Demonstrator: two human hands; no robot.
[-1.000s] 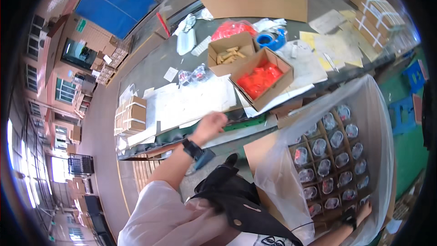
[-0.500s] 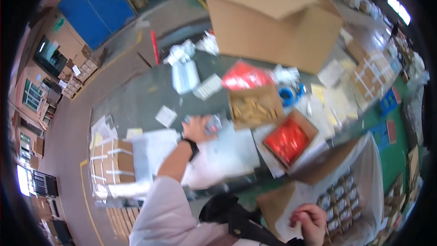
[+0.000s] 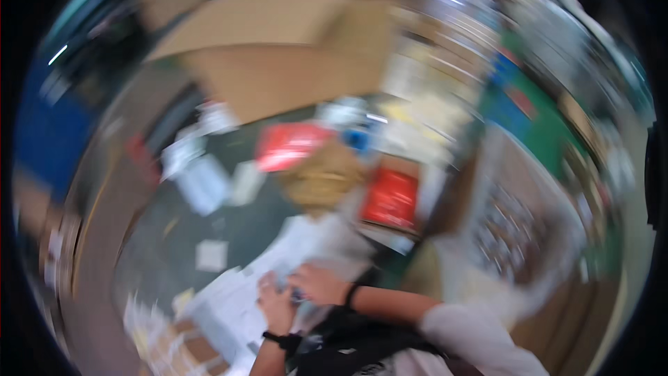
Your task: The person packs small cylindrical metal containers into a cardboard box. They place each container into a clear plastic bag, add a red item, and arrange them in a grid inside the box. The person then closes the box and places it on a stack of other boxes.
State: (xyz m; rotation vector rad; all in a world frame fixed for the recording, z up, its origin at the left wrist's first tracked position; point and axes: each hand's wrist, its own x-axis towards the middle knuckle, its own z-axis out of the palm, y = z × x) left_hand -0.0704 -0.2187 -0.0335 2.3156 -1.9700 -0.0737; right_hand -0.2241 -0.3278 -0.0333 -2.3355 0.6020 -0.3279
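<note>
My left hand (image 3: 277, 306) and my right hand (image 3: 320, 285) come together over white paper sheets (image 3: 233, 299) near the table's front edge. A small greyish thing (image 3: 298, 295) shows between their curled fingers, too blurred to name. Beyond my right hand stands a small carton of tan pieces (image 3: 321, 179). A red bag (image 3: 291, 145) lies behind that carton. Right of it sits a box lined with red plastic (image 3: 391, 197).
A big open carton (image 3: 278, 80) fills the table's far side. On the right stands a plastic-lined carton (image 3: 511, 233) with many small items inside. A strapped package (image 3: 184, 348) is at the near left. Blue tape rolls (image 3: 358, 139) and papers lie at the back right.
My right hand has moved from beside the lined carton to meet my left hand over the papers. The whole view has swung to the right and is blurred.
</note>
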